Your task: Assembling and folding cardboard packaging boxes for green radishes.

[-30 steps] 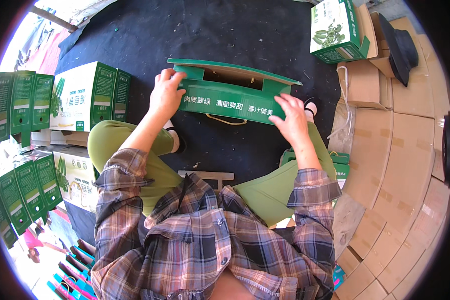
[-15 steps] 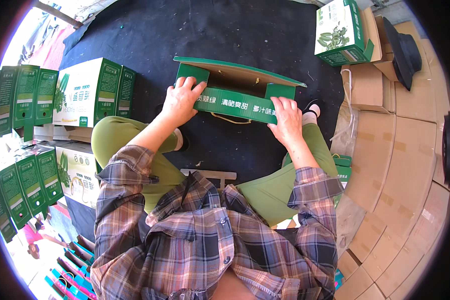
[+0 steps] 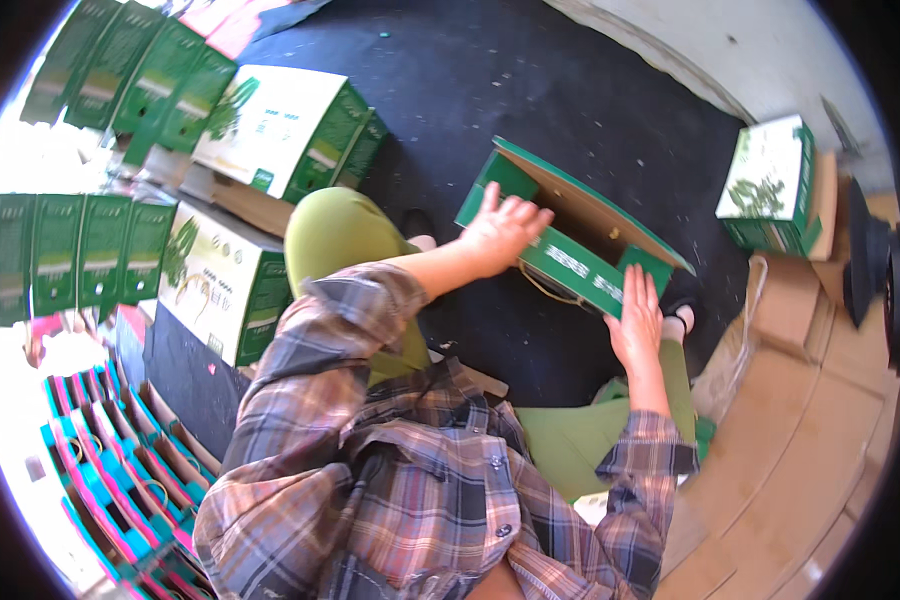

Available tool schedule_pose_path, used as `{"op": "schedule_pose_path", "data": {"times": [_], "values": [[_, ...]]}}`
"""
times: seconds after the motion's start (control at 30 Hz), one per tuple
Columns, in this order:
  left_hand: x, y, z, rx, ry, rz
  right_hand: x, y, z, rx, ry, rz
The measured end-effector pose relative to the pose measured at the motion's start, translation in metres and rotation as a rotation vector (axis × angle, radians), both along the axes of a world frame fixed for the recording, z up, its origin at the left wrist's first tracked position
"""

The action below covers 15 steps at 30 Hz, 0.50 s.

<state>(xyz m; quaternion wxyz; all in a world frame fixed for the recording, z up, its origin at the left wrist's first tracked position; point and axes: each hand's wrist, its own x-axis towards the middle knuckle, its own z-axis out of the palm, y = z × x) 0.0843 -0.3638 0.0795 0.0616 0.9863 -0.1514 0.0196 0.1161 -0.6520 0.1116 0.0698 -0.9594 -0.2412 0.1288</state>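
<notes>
From my remote station I see a dark, speckled floor sheet [image 3: 450, 90]. Along its far right edge stands a whitish wall [image 3: 800, 70] bearing a small dark mark [image 3: 732, 40]. Beyond the sheet's left edge, white glare [image 3: 15, 400] washes out detail.

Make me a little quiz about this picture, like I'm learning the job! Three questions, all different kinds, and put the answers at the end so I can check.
1. True or false: the green box under the person's left hand and right hand is shut tight on top.

2. Pick one: where in the picture are the pink-and-blue packages?
A) top right
B) bottom left
C) bottom right

3. Fill the gap: the person wears a plaid shirt and ____ trousers.

Key:
1. False; its top is open and the brown inside shows.
2. B
3. green
</notes>
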Motion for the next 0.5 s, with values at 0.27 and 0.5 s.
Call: {"op": "schedule_pose_path", "data": {"times": [0.27, 0.5], "values": [[0.002, 0.002, 0.017, -0.033, 0.129, 0.033, 0.013, -0.021, 0.002, 0.282, -0.063, -0.037], [0.012, 0.030, 0.050, -0.348, 0.149, 0.369, 0.036, -0.075, 0.030, 0.741, 0.019, -0.441]]}}
